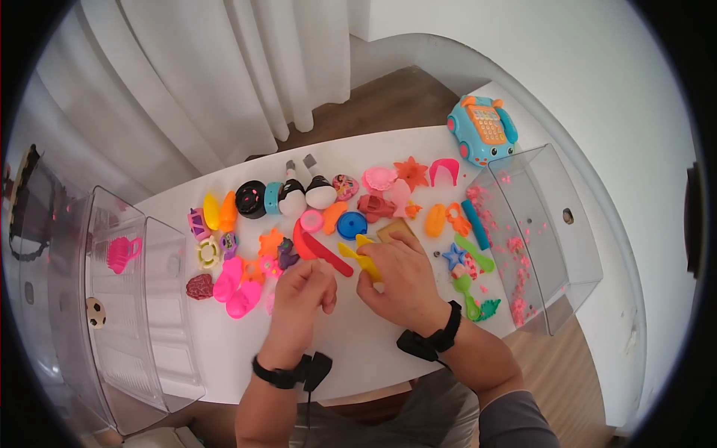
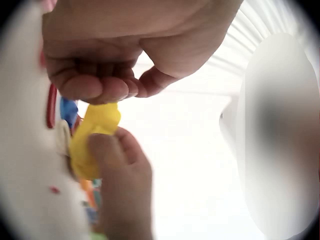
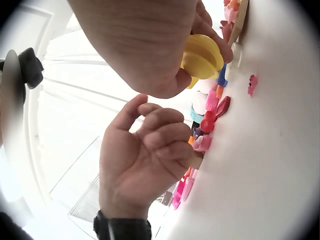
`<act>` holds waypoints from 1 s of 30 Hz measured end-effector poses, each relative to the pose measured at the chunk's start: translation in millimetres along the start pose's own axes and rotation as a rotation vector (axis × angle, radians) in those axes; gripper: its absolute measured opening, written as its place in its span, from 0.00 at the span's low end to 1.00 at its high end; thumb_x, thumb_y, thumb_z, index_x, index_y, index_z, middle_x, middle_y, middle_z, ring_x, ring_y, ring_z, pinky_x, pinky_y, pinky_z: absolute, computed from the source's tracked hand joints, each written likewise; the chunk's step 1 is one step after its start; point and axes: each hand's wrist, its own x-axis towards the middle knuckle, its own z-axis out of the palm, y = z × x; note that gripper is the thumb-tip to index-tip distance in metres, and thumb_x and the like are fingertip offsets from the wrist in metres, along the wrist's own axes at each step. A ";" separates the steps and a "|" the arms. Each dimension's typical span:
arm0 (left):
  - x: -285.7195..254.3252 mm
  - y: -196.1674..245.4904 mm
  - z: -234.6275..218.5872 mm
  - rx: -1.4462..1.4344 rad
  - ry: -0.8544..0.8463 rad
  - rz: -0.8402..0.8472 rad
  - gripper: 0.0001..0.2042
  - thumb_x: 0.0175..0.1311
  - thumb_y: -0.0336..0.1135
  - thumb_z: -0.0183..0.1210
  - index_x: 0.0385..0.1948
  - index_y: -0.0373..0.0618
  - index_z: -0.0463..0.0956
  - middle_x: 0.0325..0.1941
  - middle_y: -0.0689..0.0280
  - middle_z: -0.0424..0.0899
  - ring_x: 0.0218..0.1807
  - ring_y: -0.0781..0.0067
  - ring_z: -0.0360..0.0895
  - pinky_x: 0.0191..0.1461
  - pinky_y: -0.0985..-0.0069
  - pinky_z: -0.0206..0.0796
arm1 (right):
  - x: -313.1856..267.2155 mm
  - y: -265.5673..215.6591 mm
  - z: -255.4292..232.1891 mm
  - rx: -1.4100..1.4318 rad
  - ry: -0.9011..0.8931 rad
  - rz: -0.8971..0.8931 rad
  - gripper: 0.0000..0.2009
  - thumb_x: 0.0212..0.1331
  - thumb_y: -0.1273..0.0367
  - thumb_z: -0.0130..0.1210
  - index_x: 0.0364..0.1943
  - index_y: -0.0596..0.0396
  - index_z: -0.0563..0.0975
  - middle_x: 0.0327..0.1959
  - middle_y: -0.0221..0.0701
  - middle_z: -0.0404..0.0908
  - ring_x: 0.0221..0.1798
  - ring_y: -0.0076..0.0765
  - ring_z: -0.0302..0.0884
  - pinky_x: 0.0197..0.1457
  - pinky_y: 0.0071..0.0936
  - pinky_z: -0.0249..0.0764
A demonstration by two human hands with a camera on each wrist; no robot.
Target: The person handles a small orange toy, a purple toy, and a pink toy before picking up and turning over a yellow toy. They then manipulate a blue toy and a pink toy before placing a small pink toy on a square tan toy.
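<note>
My right hand (image 1: 403, 280) grips a yellow plastic toy (image 1: 369, 264) between thumb and fingers, over the middle of the white table. In the right wrist view the yellow toy (image 3: 204, 59) shows a rounded, hollow-looking outline. My left hand (image 1: 300, 297) hovers to its left with fingers curled in and thumb tip against the index finger; no object shows in it. The left wrist view has its fingertips just above the yellow toy (image 2: 90, 150). Beyond the hands lie a long red toy (image 1: 328, 255), a round blue dish (image 1: 352, 225) and a tan block (image 1: 394, 230).
Colourful toys spread across the table (image 1: 328, 351): pink shoes (image 1: 228, 279), toy bulbs (image 1: 321, 193), a blue star (image 1: 453, 257). Clear bins stand at left (image 1: 142, 313) and right (image 1: 549, 224), the right one holding pink bits. A toy telephone (image 1: 484, 131) sits back right.
</note>
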 end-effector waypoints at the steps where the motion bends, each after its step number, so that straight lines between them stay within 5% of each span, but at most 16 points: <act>1: -0.3 0.5 -8.0 -0.336 -0.193 -0.019 0.18 0.80 0.44 0.47 0.33 0.41 0.76 0.24 0.69 0.75 0.22 0.78 0.70 0.36 0.74 0.72 | 0.0 -0.5 -0.3 0.006 0.010 0.001 0.16 0.49 0.75 0.63 0.46 0.55 0.78 0.34 0.36 0.82 0.41 0.46 0.82 0.64 0.46 0.74; 2: -6.2 5.9 -9.4 -0.481 -0.321 -0.064 0.18 0.80 0.45 0.44 0.29 0.47 0.73 0.21 0.70 0.70 0.19 0.73 0.66 0.54 0.58 0.75 | 0.1 -0.7 -0.6 0.003 0.014 0.015 0.16 0.49 0.75 0.63 0.46 0.55 0.78 0.34 0.36 0.82 0.41 0.46 0.82 0.64 0.46 0.74; 3: -14.2 10.0 -7.2 -0.481 -0.328 -0.079 0.18 0.80 0.45 0.44 0.29 0.47 0.73 0.21 0.70 0.70 0.19 0.73 0.66 0.54 0.58 0.75 | -0.2 -0.9 -1.0 0.013 -0.004 0.015 0.16 0.49 0.75 0.63 0.45 0.55 0.78 0.33 0.36 0.81 0.41 0.45 0.82 0.65 0.46 0.74; 5: -24.5 13.1 -4.0 -0.665 -0.659 0.123 0.20 0.80 0.46 0.52 0.23 0.49 0.69 0.17 0.74 0.66 0.19 0.76 0.63 0.69 0.47 0.65 | -0.5 0.1 -1.4 0.020 -0.019 0.039 0.16 0.49 0.75 0.62 0.44 0.55 0.78 0.32 0.35 0.80 0.40 0.45 0.82 0.65 0.46 0.74; 7: -1.6 15.6 -6.6 -0.711 -1.235 0.212 0.21 0.79 0.47 0.54 0.21 0.50 0.69 0.17 0.74 0.68 0.20 0.76 0.65 0.75 0.35 0.52 | -2.0 0.1 0.6 0.026 -0.014 0.013 0.15 0.49 0.75 0.62 0.43 0.54 0.78 0.30 0.34 0.78 0.39 0.43 0.80 0.65 0.46 0.74; 11: -11.3 33.6 -2.3 -0.737 -1.278 0.205 0.21 0.78 0.46 0.56 0.22 0.48 0.71 0.18 0.72 0.70 0.20 0.75 0.66 0.70 0.36 0.60 | -6.2 0.6 11.2 0.032 -0.059 0.031 0.15 0.48 0.75 0.62 0.42 0.54 0.78 0.29 0.32 0.76 0.37 0.42 0.79 0.66 0.46 0.74; 13: -18.9 44.9 14.5 -0.981 -1.278 0.269 0.19 0.74 0.40 0.60 0.19 0.50 0.68 0.17 0.68 0.70 0.18 0.64 0.72 0.73 0.33 0.62 | -2.4 -3.9 1.6 -0.029 -0.083 0.026 0.16 0.45 0.77 0.64 0.42 0.53 0.80 0.29 0.30 0.79 0.36 0.40 0.81 0.65 0.46 0.75; 14: -20.5 44.2 20.2 -1.009 -1.246 0.357 0.20 0.75 0.39 0.58 0.18 0.49 0.65 0.17 0.67 0.69 0.17 0.65 0.70 0.71 0.35 0.64 | -1.3 -4.4 1.2 -0.017 -0.084 0.031 0.16 0.45 0.77 0.64 0.42 0.53 0.80 0.29 0.30 0.79 0.36 0.40 0.81 0.65 0.46 0.75; 17: -31.1 54.1 23.2 -1.050 -1.111 0.249 0.21 0.74 0.36 0.56 0.16 0.51 0.61 0.16 0.67 0.67 0.16 0.65 0.67 0.67 0.36 0.68 | -1.4 -3.8 0.3 -0.036 -0.095 0.010 0.14 0.46 0.75 0.63 0.40 0.54 0.78 0.27 0.29 0.74 0.34 0.38 0.77 0.65 0.45 0.75; 21: -30.1 58.2 26.6 -1.091 -1.117 0.294 0.22 0.72 0.35 0.55 0.15 0.52 0.57 0.16 0.68 0.65 0.15 0.65 0.65 0.65 0.37 0.70 | -1.2 -2.8 -1.1 -0.039 -0.093 0.015 0.14 0.45 0.76 0.63 0.40 0.54 0.78 0.26 0.29 0.73 0.34 0.37 0.77 0.65 0.45 0.75; 24: -41.7 62.8 23.9 -1.094 -1.020 0.195 0.22 0.71 0.34 0.56 0.15 0.52 0.55 0.16 0.69 0.64 0.15 0.66 0.64 0.61 0.43 0.73 | -1.4 -2.6 1.1 -0.032 -0.087 0.021 0.15 0.45 0.76 0.63 0.40 0.54 0.78 0.26 0.29 0.73 0.34 0.37 0.77 0.65 0.45 0.76; 30: -38.3 64.1 27.2 -1.056 -0.993 0.324 0.21 0.69 0.35 0.56 0.14 0.53 0.59 0.16 0.69 0.67 0.15 0.68 0.67 0.53 0.57 0.73 | 0.3 -3.2 -0.2 -0.030 -0.116 0.044 0.17 0.43 0.78 0.63 0.41 0.53 0.81 0.27 0.31 0.79 0.34 0.40 0.81 0.67 0.48 0.74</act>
